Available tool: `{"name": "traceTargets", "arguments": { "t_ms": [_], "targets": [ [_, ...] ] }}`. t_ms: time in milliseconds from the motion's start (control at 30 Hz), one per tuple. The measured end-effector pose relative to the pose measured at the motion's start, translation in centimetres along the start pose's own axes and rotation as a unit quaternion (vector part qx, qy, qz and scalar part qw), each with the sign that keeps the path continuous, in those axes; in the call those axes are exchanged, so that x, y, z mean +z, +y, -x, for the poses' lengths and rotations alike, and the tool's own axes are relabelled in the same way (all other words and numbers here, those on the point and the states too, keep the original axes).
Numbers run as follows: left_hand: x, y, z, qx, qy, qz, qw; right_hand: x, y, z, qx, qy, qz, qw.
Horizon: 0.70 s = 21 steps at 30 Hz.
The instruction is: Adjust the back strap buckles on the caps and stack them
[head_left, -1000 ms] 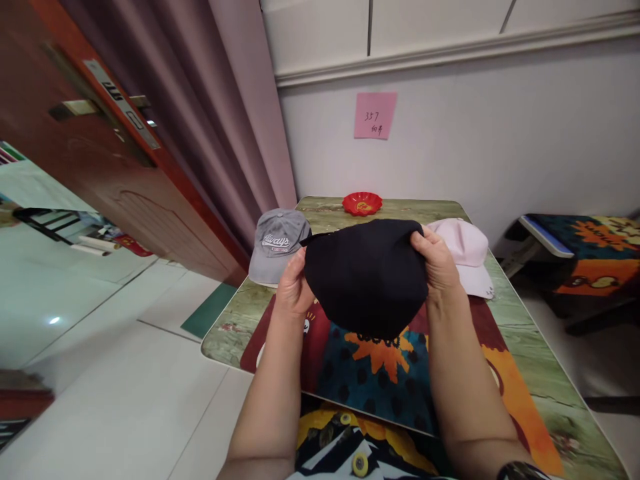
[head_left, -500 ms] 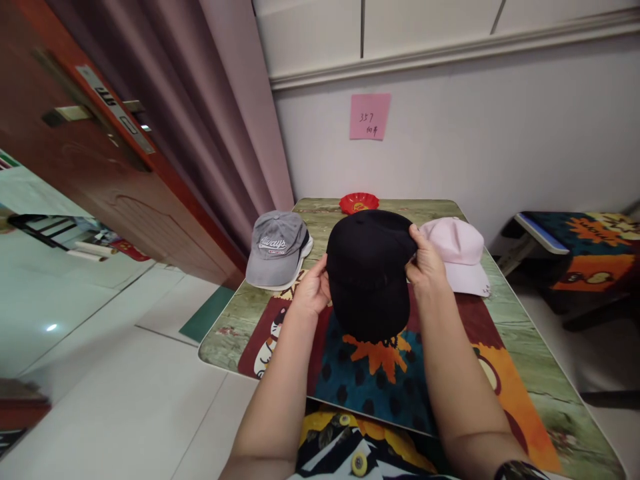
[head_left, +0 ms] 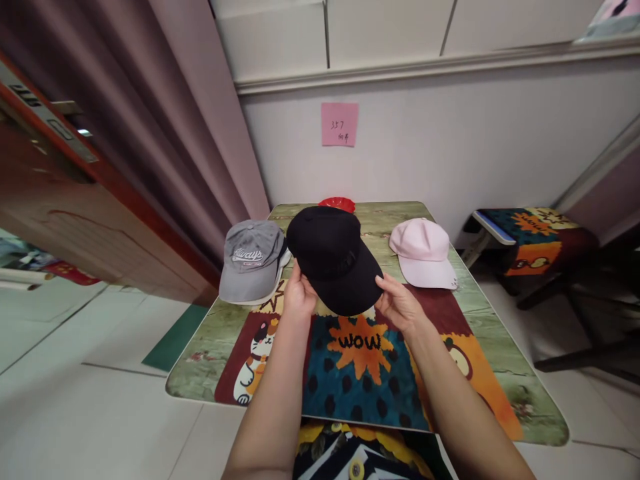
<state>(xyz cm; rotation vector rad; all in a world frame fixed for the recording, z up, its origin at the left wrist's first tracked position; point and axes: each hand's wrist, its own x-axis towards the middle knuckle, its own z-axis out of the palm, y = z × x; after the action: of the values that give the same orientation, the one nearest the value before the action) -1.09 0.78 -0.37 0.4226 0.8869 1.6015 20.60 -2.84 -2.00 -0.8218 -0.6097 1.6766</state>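
A black baseball cap [head_left: 330, 250] is held up over the table between my two hands, its brim tilted down to the right. My left hand [head_left: 301, 293] grips the cap's lower left edge. With thumb and fingers, my right hand [head_left: 399, 303] pinches the tip of the brim. To the left sits a grey cap [head_left: 250, 260] with white lettering, lying over a whitish cap whose edge peeks out. A pink cap [head_left: 424, 250] rests on the right side of the table.
The wood-patterned table [head_left: 495, 320] carries a colourful printed mat [head_left: 320, 400]. A red scalloped dish [head_left: 337, 203] stands at its far edge, partly behind the black cap. At left are a door [head_left: 100, 200] and a curtain [head_left: 200, 100]; a small covered table [head_left: 535, 233] stands right.
The black cap has turned so its brim points to the lower right. My right hand has shifted from the crown's side down to the brim. The view has swung right.
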Motion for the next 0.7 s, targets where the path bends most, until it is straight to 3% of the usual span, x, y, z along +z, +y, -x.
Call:
{"name": "traceTargets", "arguments": {
  "t_ms": [167,300,433,600,700],
  "targets": [
    [-0.5,-2.5,0.1,-0.014,-0.038,-0.127,0.991,-2.0,-2.3,-0.8,-0.112,0.062,-0.017,0.992],
    [-2.5,-5.5,0.1,0.043,-0.014,-0.26,0.964,-4.6,-7.1,-3.2,-0.245,0.117,-0.002,0.963],
    [-4.0,-7.7,-0.1,0.122,-0.021,-0.352,0.928,-8.5,-10.7,-5.4,-0.295,0.193,-0.066,0.933],
    [-4.1,-8.1,-0.1,0.135,-0.034,-0.396,0.908,-14.1,-9.3,-6.6,-0.231,0.366,-0.004,0.901],
    [-4.0,-8.0,-0.1,0.138,-0.035,-0.401,0.905,-16.4,-7.3,-6.6,-0.231,0.384,0.023,0.894]
  ]
}}
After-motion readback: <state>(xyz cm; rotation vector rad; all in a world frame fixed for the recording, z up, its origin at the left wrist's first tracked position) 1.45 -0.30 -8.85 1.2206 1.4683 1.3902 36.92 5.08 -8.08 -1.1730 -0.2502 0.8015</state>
